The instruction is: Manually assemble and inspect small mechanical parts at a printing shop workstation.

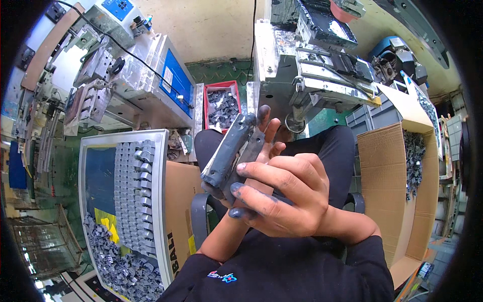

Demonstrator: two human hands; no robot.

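Above the lap, at centre of view: both hands hold a stack of small grey parts (229,151). The stack's long axis runs from near-left to far-right, tilted up and away from the body.

Left hand (261,146): sits behind and under the stack, palm toward the camera. Its fingers are spread; the tips rise past the far end of the stack, and the stack lies against the palm.

Right hand (282,196): crosses in front from the right. Fingers (246,194) are curled together and pressed on the near right flank of the stack, tips stained dark grey. The stack lies left and far of these fingertips. The right hand covers the lower part, so the full grip there cannot be told.

Stack appearance: dull blue-grey, matte, blocky, edges aligned into one bar; surface smudged.

Surroundings: left, a metal-framed tray (161,201) bears rows of like grey pieces (136,196), loose ones heaped at its near end. Far centre, a red bin (206,108) holds more. Right, an open cardboard box (387,196) holds grey parts. Far, printing machines (322,55) stand.
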